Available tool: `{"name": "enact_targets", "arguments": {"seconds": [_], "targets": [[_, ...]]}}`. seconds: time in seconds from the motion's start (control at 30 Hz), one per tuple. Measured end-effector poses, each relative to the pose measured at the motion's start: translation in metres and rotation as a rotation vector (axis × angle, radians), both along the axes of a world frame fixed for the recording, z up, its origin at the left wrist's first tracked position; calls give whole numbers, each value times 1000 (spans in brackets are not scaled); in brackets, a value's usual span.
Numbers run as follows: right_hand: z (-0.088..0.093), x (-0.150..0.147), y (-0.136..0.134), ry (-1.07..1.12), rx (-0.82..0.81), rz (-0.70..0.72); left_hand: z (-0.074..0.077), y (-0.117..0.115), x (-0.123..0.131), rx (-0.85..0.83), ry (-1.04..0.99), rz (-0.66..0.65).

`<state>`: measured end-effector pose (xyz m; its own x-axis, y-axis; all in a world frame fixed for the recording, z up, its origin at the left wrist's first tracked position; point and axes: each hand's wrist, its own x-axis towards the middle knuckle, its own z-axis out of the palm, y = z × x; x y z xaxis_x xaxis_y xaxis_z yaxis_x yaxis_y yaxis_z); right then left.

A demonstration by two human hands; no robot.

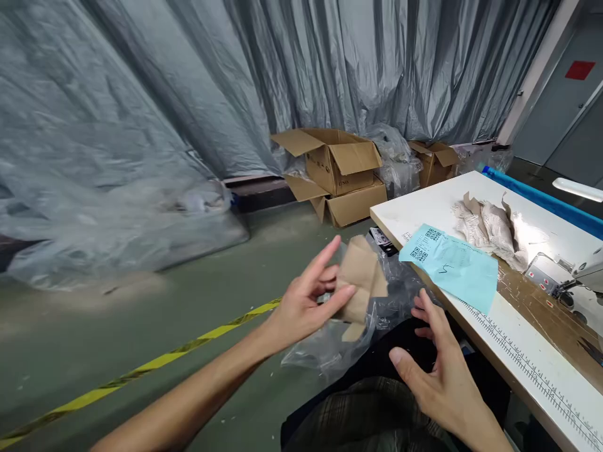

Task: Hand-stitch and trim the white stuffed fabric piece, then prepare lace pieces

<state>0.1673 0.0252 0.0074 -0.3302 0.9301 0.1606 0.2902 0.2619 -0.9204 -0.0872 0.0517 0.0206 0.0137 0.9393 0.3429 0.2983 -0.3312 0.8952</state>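
My left hand (313,295) reaches over the floor beside the table, its index finger and thumb spread apart. Several beige fabric pieces (358,276) are right at its fingertips, and the thumb overlaps them in view; no firm grip on them shows. Below and behind the pieces is a clear plastic bag (325,348). My right hand (436,370) is open above my lap, near the table edge, with nothing in it. A light-blue paper slip (450,263) with QR codes and a handwritten mark overhangs the table edge nearby.
On the white table (522,339), printed with a ruler scale, are crumpled beige fabric (494,229) and part of a sewing machine (584,276). Cardboard boxes (343,166) stand by the silver curtain (311,63). Yellow-black tape (155,362) crosses the floor, with plastic-wrapped goods (127,232) at left.
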Motion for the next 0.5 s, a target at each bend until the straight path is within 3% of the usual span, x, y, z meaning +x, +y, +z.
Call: {"name": "enact_targets", "arguments": {"seconds": [0.13,0.33,0.4,0.5], "targets": [[-2,1,-11,172,-45,-40,10,5,51,10,-121,-108],[2,20,-9,285,-86,-105,17,9,103,52,64,-435],[6,32,-6,244,-63,-219,23,12,114,62,85,-528],[13,66,2,206,-88,-514,24,28,124,91,149,-581]]}}
